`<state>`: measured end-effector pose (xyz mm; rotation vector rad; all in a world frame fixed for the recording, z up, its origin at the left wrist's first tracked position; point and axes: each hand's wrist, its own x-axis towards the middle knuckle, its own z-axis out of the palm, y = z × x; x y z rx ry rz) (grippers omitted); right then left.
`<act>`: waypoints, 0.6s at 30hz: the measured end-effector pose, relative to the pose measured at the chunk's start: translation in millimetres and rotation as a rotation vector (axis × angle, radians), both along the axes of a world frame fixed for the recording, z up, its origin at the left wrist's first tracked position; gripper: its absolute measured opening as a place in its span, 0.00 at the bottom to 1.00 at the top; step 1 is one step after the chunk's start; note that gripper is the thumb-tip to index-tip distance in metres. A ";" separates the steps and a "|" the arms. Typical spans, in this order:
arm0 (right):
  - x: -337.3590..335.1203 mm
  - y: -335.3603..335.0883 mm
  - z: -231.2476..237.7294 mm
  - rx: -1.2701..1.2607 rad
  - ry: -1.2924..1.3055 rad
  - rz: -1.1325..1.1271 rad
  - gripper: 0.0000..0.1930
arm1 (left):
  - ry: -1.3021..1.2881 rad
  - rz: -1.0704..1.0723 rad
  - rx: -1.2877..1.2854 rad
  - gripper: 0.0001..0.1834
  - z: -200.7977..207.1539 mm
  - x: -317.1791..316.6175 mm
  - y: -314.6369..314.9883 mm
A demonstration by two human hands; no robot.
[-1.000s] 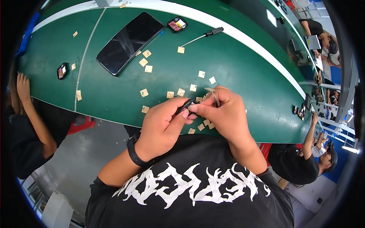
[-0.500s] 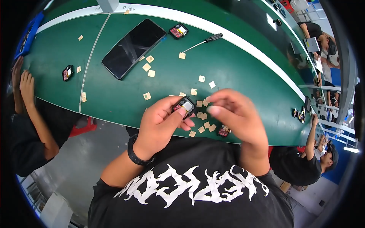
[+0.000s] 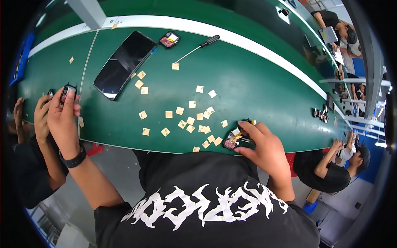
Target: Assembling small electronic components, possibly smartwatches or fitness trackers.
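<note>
My left hand (image 3: pixel 64 113), with a dark band on its wrist, is stretched to the far left. Its thumb and fingers hold a small black-cased electronic device (image 3: pixel 68 93) whose inside is exposed, beside a co-worker's hand (image 3: pixel 42 120). My right hand (image 3: pixel 264 146) is low on the table's right half. Its thumb and fingers close round another small open electronic device (image 3: pixel 232 139), showing a reddish board and a silver and yellow part. A dark piece with yellow lies under the index finger; whether it is a separate device I cannot tell.
Several small tan square pieces (image 3: pixel 168 114) lie scattered over the green table (image 3: pixel 264 82). Farther back are a black phone-like slab (image 3: pixel 125 64), another open device (image 3: pixel 169 39) and a screwdriver (image 3: pixel 197 48). Small dark parts (image 3: pixel 321 114) sit at the far right.
My left hand has carried its device from the middle to the far left, next to the co-worker's hand. My right hand has gone down to the device near the table's front edge.
</note>
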<state>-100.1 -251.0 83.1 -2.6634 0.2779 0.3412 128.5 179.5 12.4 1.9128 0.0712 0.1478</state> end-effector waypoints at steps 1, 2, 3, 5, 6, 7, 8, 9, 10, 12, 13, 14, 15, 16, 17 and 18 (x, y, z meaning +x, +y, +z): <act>0.2 -1.4 -1.5 -0.017 0.019 0.040 0.37 | -0.005 -0.013 0.001 0.18 -9.5 8.0 12.4; -0.7 -3.6 -1.2 -0.037 0.038 0.074 0.36 | 0.038 0.018 -0.009 0.18 -18.2 15.4 19.6; -0.5 -4.4 -0.6 -0.040 0.034 0.055 0.36 | 0.082 0.050 -0.019 0.18 -23.7 21.7 25.2; 0.8 -5.1 1.4 -0.021 0.029 0.089 0.35 | 0.103 0.066 0.027 0.18 -22.9 26.5 27.7; 2.1 -4.5 4.0 -0.020 0.028 0.079 0.35 | 0.112 0.062 0.055 0.18 -20.7 30.8 28.8; 4.8 -3.7 7.1 -0.016 0.016 0.125 0.34 | 0.112 0.059 0.055 0.18 -19.6 34.8 32.4; 6.9 -3.3 8.6 -0.012 0.003 0.175 0.34 | 0.130 0.053 0.076 0.18 -18.6 40.0 36.7; 8.8 -3.3 8.4 -0.010 0.003 0.177 0.34 | 0.147 0.049 0.098 0.18 -18.4 44.0 41.2; 11.4 -3.2 8.4 -0.014 -0.009 0.231 0.33 | 0.145 0.055 0.101 0.18 -18.4 47.1 45.8; 15.3 -1.9 9.4 -0.011 -0.027 0.297 0.31 | 0.195 -0.023 -0.198 0.18 -17.7 48.5 55.7; 18.1 -2.4 8.9 -0.032 -0.002 0.336 0.30 | 0.212 -0.058 -0.259 0.16 -15.4 45.4 49.2; 21.7 -1.5 8.2 -0.049 0.019 0.381 0.29 | 0.222 -0.059 -0.317 0.15 -11.9 41.7 42.7; 24.1 -1.6 8.0 -0.038 0.010 0.399 0.29 | 0.221 -0.096 -0.334 0.15 -11.5 38.1 36.9; 25.0 -1.9 7.4 -0.036 0.013 0.400 0.27 | 0.220 -0.137 -0.349 0.15 -12.3 36.1 31.1; 25.8 -1.3 7.1 -0.032 0.019 0.403 0.25 | 0.223 -0.135 -0.331 0.15 -10.8 31.9 25.5; 27.5 -0.4 6.8 -0.019 0.012 0.420 0.25 | 0.214 -0.089 -0.310 0.16 -5.9 28.9 17.4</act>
